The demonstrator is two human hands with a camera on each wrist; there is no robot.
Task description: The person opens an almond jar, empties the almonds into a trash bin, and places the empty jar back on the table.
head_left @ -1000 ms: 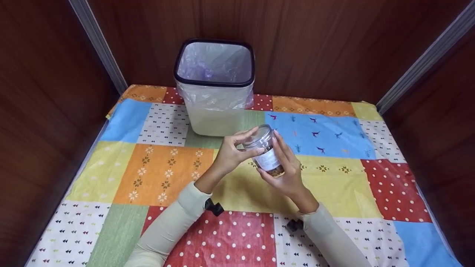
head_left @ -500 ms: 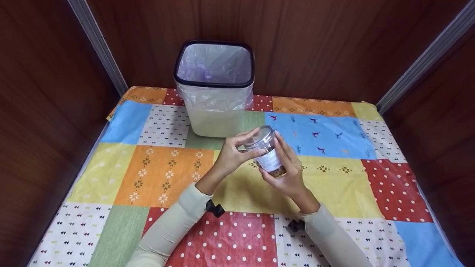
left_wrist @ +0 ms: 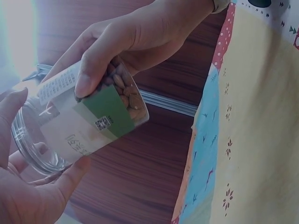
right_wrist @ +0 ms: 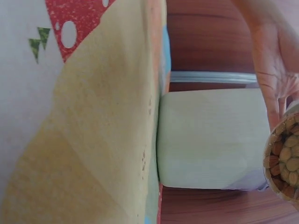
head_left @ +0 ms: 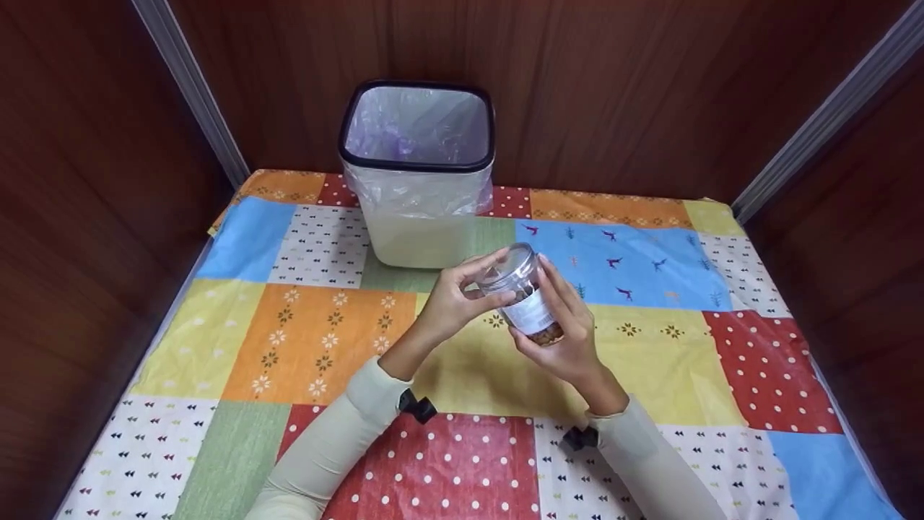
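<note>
A clear jar with a white and green label is held tilted above the table, its round top up and to the left. Almonds lie inside at its bottom end, which faces the right wrist camera. My left hand grips the jar's clear top, thumb on the near side and fingers around the far side. My right hand grips the lower body, its thumb under the label and its fingers along the right side. Whether the lid turns against the jar, I cannot tell.
Behind the hands a pale bin with a dark rim and a clear liner bag stands on the table. A patchwork cloth covers the tabletop. Brown wood-grain panels with metal corner strips enclose the back and sides.
My right hand has shifted slightly to the right, and the jar's body with it. My left hand has stayed on the top, almost in the same place.
</note>
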